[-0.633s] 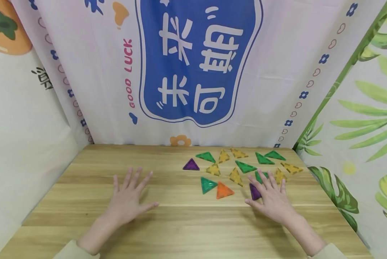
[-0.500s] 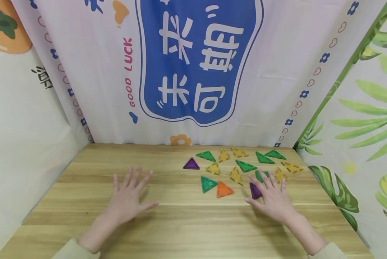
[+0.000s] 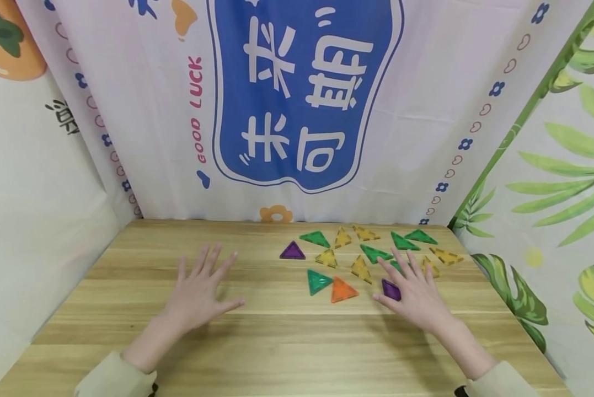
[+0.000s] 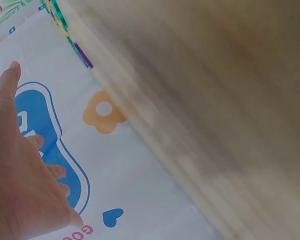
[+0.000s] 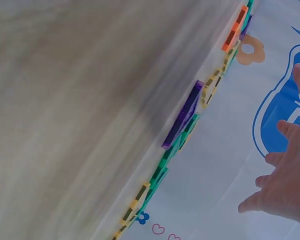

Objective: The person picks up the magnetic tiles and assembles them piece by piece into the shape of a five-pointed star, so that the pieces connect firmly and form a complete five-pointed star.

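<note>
Plainly, both hands were empty as I watched: the left hand (image 3: 197,292) hung over the table (image 3: 297,353) with its fingers spread, well apart from the tiles, and the right hand (image 3: 416,295) hovered over the near right part of them, its fingers spread too and grasping nothing. The translucent triangular tiles lay flat across the far right half of the tabletop. One purple tile (image 3: 390,289) showed between the right thumb and index finger, partly covered, while an orange tile (image 3: 343,290) and a teal tile (image 3: 318,282) sat side by side nearer the middle, so close I couldn't tell whether they touched. A second purple tile (image 3: 292,251) lay at the group's left edge. To my mind, good form here meant keeping the wrists loose and the palms high, so no neighbour got nudged. Any tile that thin and flat would, I judged, be best pinched by opposite edges, or slid clear first.
</note>
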Demonstrator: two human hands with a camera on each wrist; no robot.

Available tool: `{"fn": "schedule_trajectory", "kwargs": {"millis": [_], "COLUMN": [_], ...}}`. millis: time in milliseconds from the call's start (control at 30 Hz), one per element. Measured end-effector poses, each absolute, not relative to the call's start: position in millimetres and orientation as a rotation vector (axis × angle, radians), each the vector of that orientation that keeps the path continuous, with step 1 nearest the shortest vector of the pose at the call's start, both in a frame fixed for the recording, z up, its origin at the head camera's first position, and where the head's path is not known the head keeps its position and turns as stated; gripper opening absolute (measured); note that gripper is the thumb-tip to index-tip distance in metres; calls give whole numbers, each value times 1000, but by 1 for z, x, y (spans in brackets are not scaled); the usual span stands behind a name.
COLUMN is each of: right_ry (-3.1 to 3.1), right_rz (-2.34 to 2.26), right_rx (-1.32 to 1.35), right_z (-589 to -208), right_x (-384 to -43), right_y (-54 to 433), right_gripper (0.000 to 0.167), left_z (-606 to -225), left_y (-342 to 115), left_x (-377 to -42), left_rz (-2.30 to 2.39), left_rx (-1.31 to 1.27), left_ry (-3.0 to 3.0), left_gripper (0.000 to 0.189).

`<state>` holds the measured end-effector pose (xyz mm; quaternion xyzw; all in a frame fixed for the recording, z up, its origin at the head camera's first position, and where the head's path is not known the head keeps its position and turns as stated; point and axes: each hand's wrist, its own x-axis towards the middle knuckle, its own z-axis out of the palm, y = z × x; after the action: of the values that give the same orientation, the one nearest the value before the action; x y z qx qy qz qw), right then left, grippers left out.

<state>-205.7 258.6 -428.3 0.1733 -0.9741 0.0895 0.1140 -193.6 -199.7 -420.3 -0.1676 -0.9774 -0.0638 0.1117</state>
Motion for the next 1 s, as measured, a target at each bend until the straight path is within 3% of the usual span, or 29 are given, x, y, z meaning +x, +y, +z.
{"fn": "schedule_trajectory", "kwargs": {"millis": [433, 733, 1000], "right_ry": [-2845, -2860, -2936], "right_rz": [352, 560, 723], "right_rx": [605, 756, 990], "right_z": [-412, -419, -436], "right_x": [-238, -265, -279], "right_y": [233, 197, 168], "right_gripper": [81, 85, 79], "left_z": [-405, -424, -441], "left_y": [-177, -147, -126], "left_x": [-235, -274, -299], "left_rz": [-152, -282, -426], "left_rx": [-625, -713, -790], "left_ry": [-2889, -2933, -3009], "left_gripper": [105, 107, 102]}}
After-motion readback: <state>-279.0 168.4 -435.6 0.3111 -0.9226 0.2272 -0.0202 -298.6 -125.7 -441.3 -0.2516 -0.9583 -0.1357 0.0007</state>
